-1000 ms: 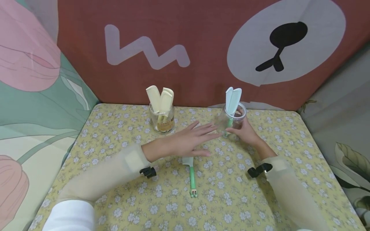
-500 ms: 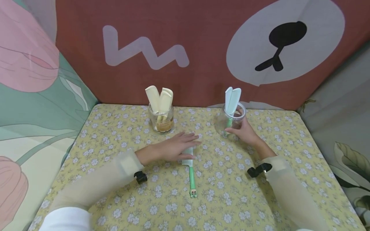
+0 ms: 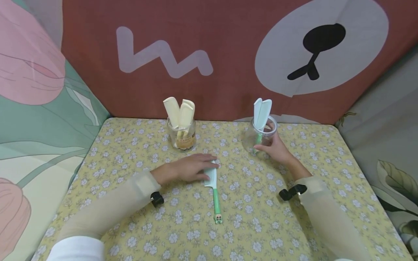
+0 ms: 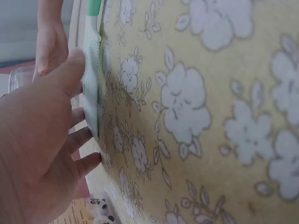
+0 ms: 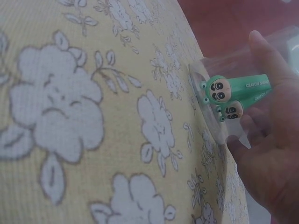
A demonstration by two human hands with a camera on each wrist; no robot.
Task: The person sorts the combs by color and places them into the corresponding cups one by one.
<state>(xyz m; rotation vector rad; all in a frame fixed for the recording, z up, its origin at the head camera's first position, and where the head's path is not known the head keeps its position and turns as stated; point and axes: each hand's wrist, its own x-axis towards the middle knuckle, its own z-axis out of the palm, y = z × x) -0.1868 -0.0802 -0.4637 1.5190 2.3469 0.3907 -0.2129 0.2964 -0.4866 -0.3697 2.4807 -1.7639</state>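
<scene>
My left hand [image 3: 192, 168] reaches over the pale blade of a comb [image 3: 215, 201] with a green handle, which lies flat on the floral tablecloth. In the left wrist view, the thumb and fingers lie close against the toothed part of that comb [image 4: 91, 88], the fingers fairly straight. Farther back, my right hand [image 3: 277, 148] grips a clear jar [image 3: 249, 139] from its right side. Inside stand two pale blue combs [image 3: 262, 110], handles down. The right wrist view shows their green handle ends [image 5: 222, 91], decorated with cartoon faces, through the jar wall.
At the back left stands a second clear jar [image 3: 171, 136] with several cream combs [image 3: 186, 114] in it. A red-brown printed cloth [image 3: 228, 90] rises behind the table's far edge. Patterned cloths flank both sides.
My left hand has moved left and down from beside the right jar to the comb, its spread fingers drawing closer together. The right hand has stayed on its jar.
</scene>
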